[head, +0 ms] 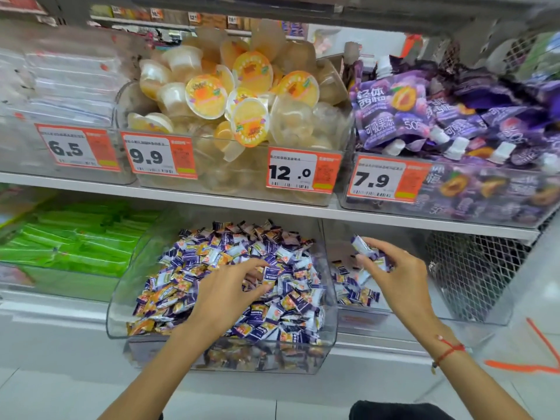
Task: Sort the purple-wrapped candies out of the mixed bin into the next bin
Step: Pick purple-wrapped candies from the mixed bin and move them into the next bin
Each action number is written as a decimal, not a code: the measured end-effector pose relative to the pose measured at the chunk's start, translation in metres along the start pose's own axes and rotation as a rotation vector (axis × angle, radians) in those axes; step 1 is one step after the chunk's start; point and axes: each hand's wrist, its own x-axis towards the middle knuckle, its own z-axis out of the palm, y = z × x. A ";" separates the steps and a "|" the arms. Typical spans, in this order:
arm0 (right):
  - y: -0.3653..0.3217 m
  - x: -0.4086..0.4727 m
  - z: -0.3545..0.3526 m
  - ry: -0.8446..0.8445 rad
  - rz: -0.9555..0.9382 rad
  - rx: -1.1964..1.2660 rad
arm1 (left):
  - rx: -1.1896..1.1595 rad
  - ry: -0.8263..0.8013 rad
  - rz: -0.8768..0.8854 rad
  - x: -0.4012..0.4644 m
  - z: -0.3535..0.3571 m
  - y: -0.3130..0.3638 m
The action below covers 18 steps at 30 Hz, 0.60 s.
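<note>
A clear mixed bin on the lower shelf is heaped with purple-wrapped and orange-wrapped candies. My left hand rests over the heap with its fingers spread, the fingertips touching a purple-wrapped candy. To the right stands the clear neighbouring bin, with a small pile of purple-wrapped candies at its left side. My right hand hovers over that bin and holds a few purple-wrapped candies between its fingers.
A bin of green packets sits left of the mixed bin. The upper shelf carries jelly cups and purple pouches behind orange price tags. A wire mesh basket stands at the right.
</note>
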 end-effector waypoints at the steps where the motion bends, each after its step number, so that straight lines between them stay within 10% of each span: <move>1: 0.014 0.003 0.002 -0.012 0.008 -0.067 | 0.006 -0.011 0.001 0.001 0.003 0.001; 8: 0.060 0.022 0.025 -0.702 0.115 -0.208 | 0.164 -0.006 0.035 -0.001 0.007 0.000; 18: -0.023 -0.005 0.011 -0.311 -0.140 -0.096 | 0.091 0.193 -0.127 -0.027 -0.022 -0.042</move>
